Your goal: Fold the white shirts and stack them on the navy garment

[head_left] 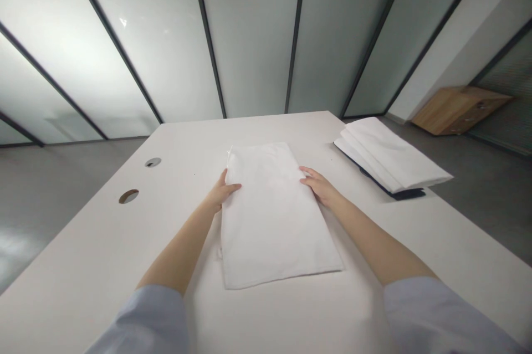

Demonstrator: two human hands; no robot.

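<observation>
A white folded cloth (274, 221) lies flat on the white table (166, 237), its long sides running away from me. My left hand (222, 190) is at the cloth's left edge, thumb on top and the other fingers at or under the side. At the right edge, my right hand (318, 185) touches the cloth with its fingers apart, thumb and forefinger at the border. Both hands have the cloth between them, around the upper half. Some fingertips are hidden by the fabric.
A stack of folded white cloths (390, 154) rests on a dark flat item (409, 194) at the table's right edge. Two round holes, one with a grey cover (153, 162), are at the left. A wooden cabinet (459, 110) stands on the floor beyond.
</observation>
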